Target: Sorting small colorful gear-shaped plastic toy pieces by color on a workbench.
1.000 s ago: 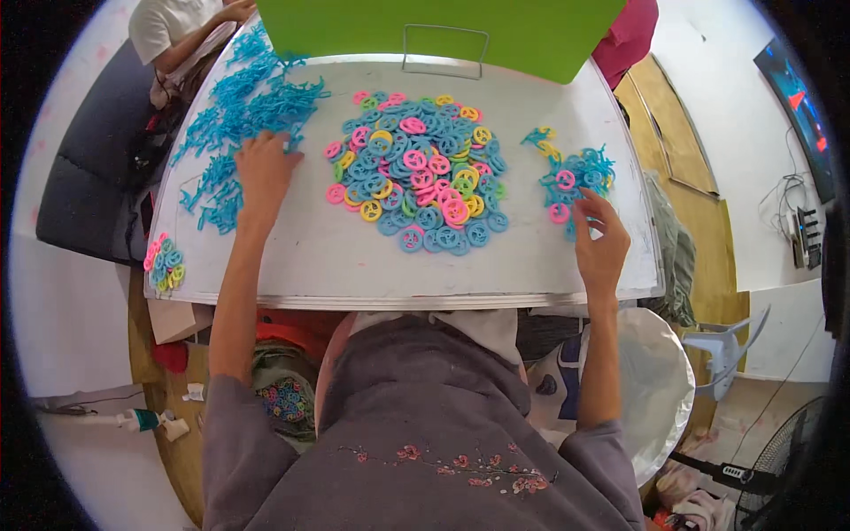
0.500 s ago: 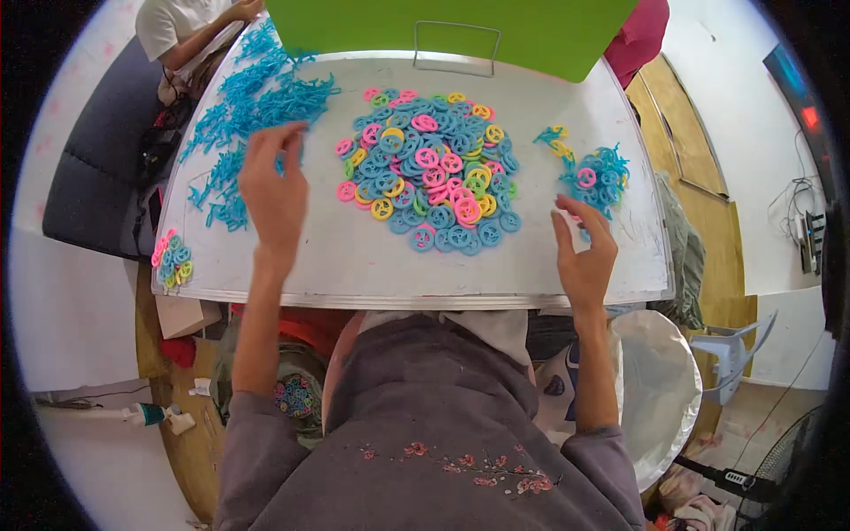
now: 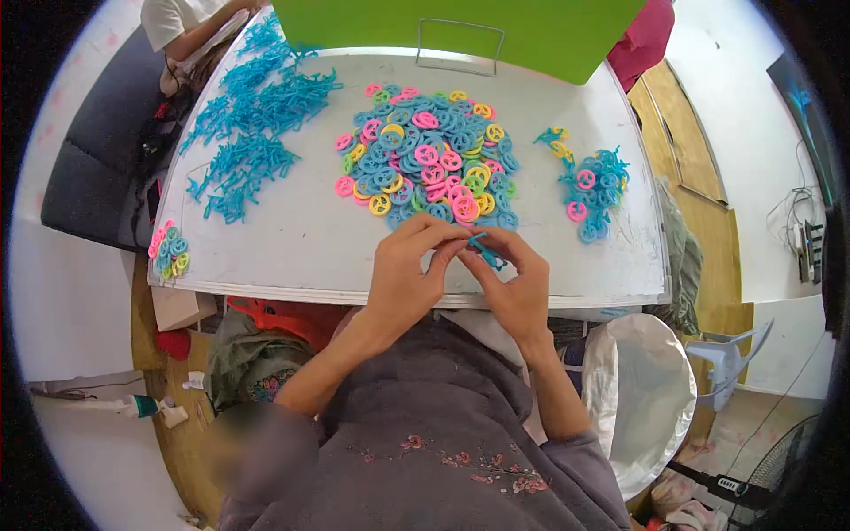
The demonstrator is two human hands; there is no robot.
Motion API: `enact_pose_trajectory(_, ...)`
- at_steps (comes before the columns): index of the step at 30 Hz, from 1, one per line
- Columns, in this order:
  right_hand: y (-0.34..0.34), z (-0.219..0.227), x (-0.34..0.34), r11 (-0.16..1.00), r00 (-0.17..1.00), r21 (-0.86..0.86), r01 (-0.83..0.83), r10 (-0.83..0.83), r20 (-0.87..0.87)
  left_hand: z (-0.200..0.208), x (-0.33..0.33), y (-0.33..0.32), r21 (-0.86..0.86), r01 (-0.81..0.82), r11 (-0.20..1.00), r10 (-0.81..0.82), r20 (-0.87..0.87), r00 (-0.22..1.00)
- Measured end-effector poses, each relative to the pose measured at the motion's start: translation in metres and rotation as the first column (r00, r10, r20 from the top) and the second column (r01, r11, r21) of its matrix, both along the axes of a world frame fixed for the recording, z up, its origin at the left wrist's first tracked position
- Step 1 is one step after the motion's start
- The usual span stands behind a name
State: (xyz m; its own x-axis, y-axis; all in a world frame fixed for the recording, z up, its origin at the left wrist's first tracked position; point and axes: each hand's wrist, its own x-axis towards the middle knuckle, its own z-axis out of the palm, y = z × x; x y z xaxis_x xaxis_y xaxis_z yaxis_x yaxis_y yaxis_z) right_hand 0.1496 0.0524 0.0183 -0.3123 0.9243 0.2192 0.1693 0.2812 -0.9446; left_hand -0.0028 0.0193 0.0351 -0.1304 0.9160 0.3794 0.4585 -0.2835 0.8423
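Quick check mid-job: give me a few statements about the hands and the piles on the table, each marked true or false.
1. Both hands, left hand and right hand, meet over the table's near edge. True.
2. The fingers pinch a pink ring. False: a small blue piece.
3. The mixed ring pile lies mid-table. True.
4. The blue stick pile lies to the person's right. False: to the left.
5. The board at the far edge is red. False: green.

The small blue piece (image 3: 484, 250) is mostly hidden by both hands' fingers (image 3: 443, 248); its shape is not clear.
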Motion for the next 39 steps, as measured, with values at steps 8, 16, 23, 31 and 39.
enact_pose_trajectory(8,0.006,-0.006,0.015,0.985,0.994,-0.172,0.017,-0.034,-0.1,-0.034,-0.025,0.001,0.038,-0.31,0.95,0.31,-0.225,0.924)
enact_pose_trajectory(16,0.003,-0.017,0.011,0.941,0.975,-0.314,-0.127,0.062,-0.211,-0.037,-0.017,-0.004,-0.119,-0.309,0.943,0.31,-0.014,0.951)
enact_pose_trajectory(23,-0.005,-0.015,-0.002,0.95,0.949,-0.29,-0.113,0.017,-0.316,-0.021,-0.008,-0.023,-0.335,0.033,0.942,0.156,0.521,0.839)
enact_pose_trajectory(31,-0.01,-0.021,-0.007,0.958,0.957,-0.26,-0.118,0.039,-0.289,-0.028,-0.003,-0.021,-0.263,0.106,0.959,0.083,0.62,0.781)
enact_pose_trajectory(39,-0.013,-0.022,-0.012,0.94,0.983,-0.331,-0.079,0.018,-0.185,-0.033,0.009,-0.023,-0.172,-0.241,0.955,0.268,0.153,0.951)
